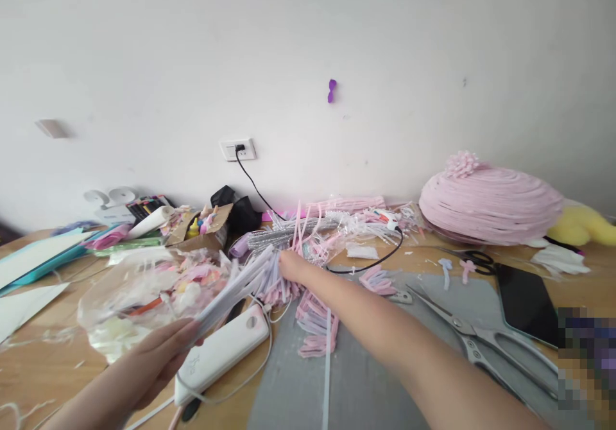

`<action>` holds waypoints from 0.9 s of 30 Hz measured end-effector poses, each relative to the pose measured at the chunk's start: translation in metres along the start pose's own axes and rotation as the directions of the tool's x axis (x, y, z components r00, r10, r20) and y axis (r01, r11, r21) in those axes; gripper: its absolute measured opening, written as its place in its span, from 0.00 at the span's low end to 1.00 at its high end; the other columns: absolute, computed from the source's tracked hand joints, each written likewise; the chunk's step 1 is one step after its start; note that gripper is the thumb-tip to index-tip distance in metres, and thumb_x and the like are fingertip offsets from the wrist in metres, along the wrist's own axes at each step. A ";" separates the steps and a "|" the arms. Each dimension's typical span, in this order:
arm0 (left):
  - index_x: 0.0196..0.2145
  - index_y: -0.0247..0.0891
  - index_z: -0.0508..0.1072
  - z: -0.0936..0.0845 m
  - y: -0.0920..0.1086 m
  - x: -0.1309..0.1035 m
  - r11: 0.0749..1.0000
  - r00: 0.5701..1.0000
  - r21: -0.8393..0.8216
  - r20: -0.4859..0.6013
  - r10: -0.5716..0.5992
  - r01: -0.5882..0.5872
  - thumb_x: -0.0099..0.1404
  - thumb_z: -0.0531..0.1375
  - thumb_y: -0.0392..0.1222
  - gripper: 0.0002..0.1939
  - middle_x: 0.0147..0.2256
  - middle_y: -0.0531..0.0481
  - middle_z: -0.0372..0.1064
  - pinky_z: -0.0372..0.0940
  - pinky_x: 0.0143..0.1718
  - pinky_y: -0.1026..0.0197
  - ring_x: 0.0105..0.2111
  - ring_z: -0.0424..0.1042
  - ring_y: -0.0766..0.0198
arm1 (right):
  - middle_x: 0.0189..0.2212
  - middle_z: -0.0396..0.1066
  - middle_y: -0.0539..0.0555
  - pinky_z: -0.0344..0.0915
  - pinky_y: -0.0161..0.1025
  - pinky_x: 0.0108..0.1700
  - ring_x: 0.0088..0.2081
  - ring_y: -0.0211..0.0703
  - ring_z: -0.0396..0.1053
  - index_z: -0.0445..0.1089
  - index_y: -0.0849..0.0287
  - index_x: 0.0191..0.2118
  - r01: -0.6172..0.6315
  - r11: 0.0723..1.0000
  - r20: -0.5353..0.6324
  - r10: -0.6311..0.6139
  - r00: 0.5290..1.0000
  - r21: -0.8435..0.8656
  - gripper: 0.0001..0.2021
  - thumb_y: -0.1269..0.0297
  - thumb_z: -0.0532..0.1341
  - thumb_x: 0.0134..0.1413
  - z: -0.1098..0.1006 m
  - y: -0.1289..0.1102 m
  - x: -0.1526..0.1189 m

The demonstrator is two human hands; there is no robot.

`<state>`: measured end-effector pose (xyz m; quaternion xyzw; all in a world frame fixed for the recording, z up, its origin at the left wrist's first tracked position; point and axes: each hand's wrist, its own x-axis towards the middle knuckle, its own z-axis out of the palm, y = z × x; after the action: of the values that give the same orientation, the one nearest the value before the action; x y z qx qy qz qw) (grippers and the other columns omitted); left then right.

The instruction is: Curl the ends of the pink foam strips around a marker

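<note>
The left hand (169,353) grips a bundle of pale strips (235,293); the right hand (291,267), its grasp unclear, meets their far end.

No word, brand or number can be read with certainty. The one clear trace of lettering stands on the white power bank (222,353), left of centre in the lower part of the frame: a short line of thin grey script near its lower-left end, slanting up to the right. Its last letters look like "ya"; the first ones are too blurred to tell. At the upper-right end of the same casing sits a round grey disc (252,321), and any mark on it is too small to make out. The wall socket (239,149), above and left of the frame's centre, shows no legible print.
</note>
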<state>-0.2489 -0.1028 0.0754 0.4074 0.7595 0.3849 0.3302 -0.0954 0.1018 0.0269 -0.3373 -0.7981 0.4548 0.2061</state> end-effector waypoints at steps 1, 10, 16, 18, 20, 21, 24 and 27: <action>0.25 0.39 0.68 0.001 0.002 -0.008 0.995 0.997 -0.068 -0.012 -0.072 0.071 0.52 0.52 0.62 0.22 0.13 0.61 0.36 0.39 0.12 0.68 0.12 0.38 0.73 | 0.37 0.72 0.57 0.62 0.40 0.44 0.42 0.48 0.68 0.72 0.65 0.35 -0.014 1.000 0.020 0.014 1.000 0.005 0.10 0.80 0.58 0.45 -0.004 -0.003 -0.007; 0.28 0.40 0.58 0.125 0.058 -0.033 0.982 0.915 -0.168 0.404 -0.016 0.091 0.54 0.51 0.63 0.21 0.14 0.63 0.43 0.37 0.13 0.69 0.11 0.40 0.75 | 0.28 0.71 0.51 0.61 0.31 0.36 0.30 0.33 0.67 0.70 0.63 0.27 -0.321 0.422 0.354 0.000 0.935 0.848 0.07 0.63 0.62 0.47 -0.033 -0.042 -0.120; 0.23 0.40 0.54 0.225 0.063 -0.068 0.959 0.666 -0.284 0.713 0.217 -0.008 0.49 0.50 0.70 0.28 0.14 0.62 0.52 0.51 0.14 0.67 0.10 0.53 0.74 | 0.07 0.48 0.42 0.47 0.26 0.15 0.11 0.28 0.48 0.47 0.60 0.13 -0.299 0.058 0.271 0.289 0.918 0.952 0.24 0.60 0.52 0.57 -0.091 -0.014 -0.179; 0.23 0.40 0.54 0.245 0.061 -0.076 0.953 0.583 -0.293 0.788 0.197 0.073 0.47 0.51 0.71 0.29 0.14 0.63 0.51 0.49 0.13 0.68 0.10 0.51 0.76 | 0.06 0.43 0.41 0.39 0.27 0.13 0.10 0.28 0.41 0.44 0.59 0.13 -0.226 0.027 0.210 0.284 0.936 0.974 0.23 0.62 0.49 0.58 -0.114 0.001 -0.196; 0.24 0.41 0.53 0.259 0.057 -0.079 0.952 0.537 -0.274 0.828 0.162 0.135 0.44 0.53 0.72 0.30 0.14 0.64 0.49 0.45 0.11 0.69 0.09 0.46 0.77 | 0.06 0.40 0.41 0.37 0.27 0.12 0.10 0.28 0.37 0.42 0.58 0.13 -0.132 0.009 0.123 0.303 0.945 0.991 0.22 0.65 0.47 0.57 -0.133 0.014 -0.211; 0.25 0.41 0.53 0.263 0.056 -0.079 0.952 0.526 -0.263 0.839 0.143 0.160 0.44 0.54 0.71 0.30 0.14 0.65 0.48 0.43 0.11 0.70 0.09 0.44 0.77 | 0.07 0.39 0.41 0.37 0.27 0.12 0.10 0.28 0.36 0.41 0.58 0.13 -0.088 -0.001 0.084 0.317 0.945 0.996 0.22 0.66 0.47 0.57 -0.141 0.020 -0.216; 0.25 0.41 0.53 0.270 0.051 -0.075 0.954 0.507 -0.223 0.857 0.094 0.201 0.43 0.54 0.72 0.30 0.13 0.66 0.46 0.41 0.10 0.69 0.09 0.42 0.77 | 0.07 0.37 0.41 0.37 0.27 0.12 0.11 0.28 0.35 0.39 0.58 0.14 0.005 -0.013 0.000 0.374 0.928 1.000 0.21 0.66 0.46 0.55 -0.154 0.035 -0.226; 0.25 0.41 0.55 0.272 0.044 -0.071 0.975 0.526 -0.173 0.847 0.076 0.137 0.45 0.52 0.73 0.30 0.13 0.65 0.48 0.40 0.11 0.68 0.09 0.42 0.76 | 0.08 0.34 0.40 0.33 0.27 0.12 0.11 0.29 0.32 0.37 0.57 0.14 0.034 -0.001 -0.030 0.426 0.904 0.999 0.22 0.65 0.47 0.55 -0.156 0.046 -0.229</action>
<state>0.0208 -0.0632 -0.0060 0.4909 0.4626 0.2127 0.7070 0.1775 0.0440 0.0606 -0.2782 -0.1507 0.8389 0.4429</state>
